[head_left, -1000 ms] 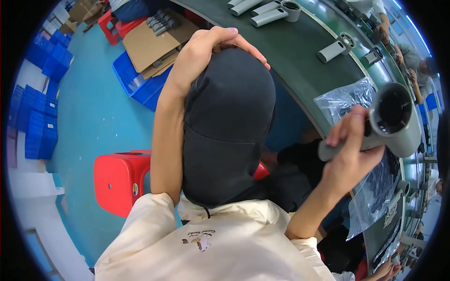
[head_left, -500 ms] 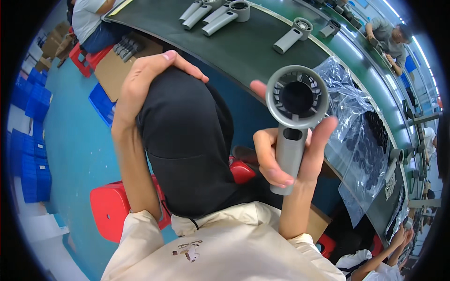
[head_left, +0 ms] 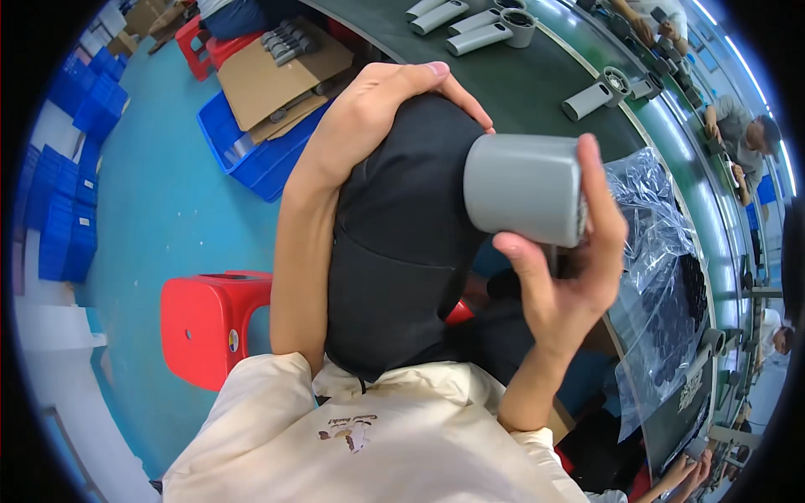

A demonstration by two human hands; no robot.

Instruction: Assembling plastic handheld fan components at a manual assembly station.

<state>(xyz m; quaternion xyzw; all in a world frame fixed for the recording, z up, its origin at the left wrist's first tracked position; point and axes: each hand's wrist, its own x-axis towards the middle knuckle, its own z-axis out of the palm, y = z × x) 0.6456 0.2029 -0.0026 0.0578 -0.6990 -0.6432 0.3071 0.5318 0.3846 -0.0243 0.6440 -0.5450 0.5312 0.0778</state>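
Head view is showing me the right hand point(head_left: 570, 285) gripping a grey hair-dryer body point(head_left: 524, 189), held up in the air in front of the dark green worktop point(head_left: 537, 88) rather than resting on it. I am seeing the thumb pressing near the bottom of the barrel and the fingers point(head_left: 599, 197) curling up around its far end, so the hand is closed firmly on the piece. The barrel's long axis is running roughly left to right across the picture, with its closed, smooth end pointing toward the person's left and the other end hidden behind the fingers. I cannot make out the handle; it is mostly covered by the palm.

The left hand point(head_left: 377, 105) is bending back over a black fabric hood point(head_left: 402, 235), its palm lying flat on top with the fingers spread loosely and holding nothing.

Just beside the right hand, a crumpled clear plastic bag point(head_left: 662, 277) is lying along the near edge of the worktop. More grey dryer bodies point(head_left: 482, 21) are lying near the far edge, well apart from the held one. A red stool point(head_left: 210, 323) is standing on the blue floor, and blue crates point(head_left: 260, 155) with cardboard are sitting beyond it.
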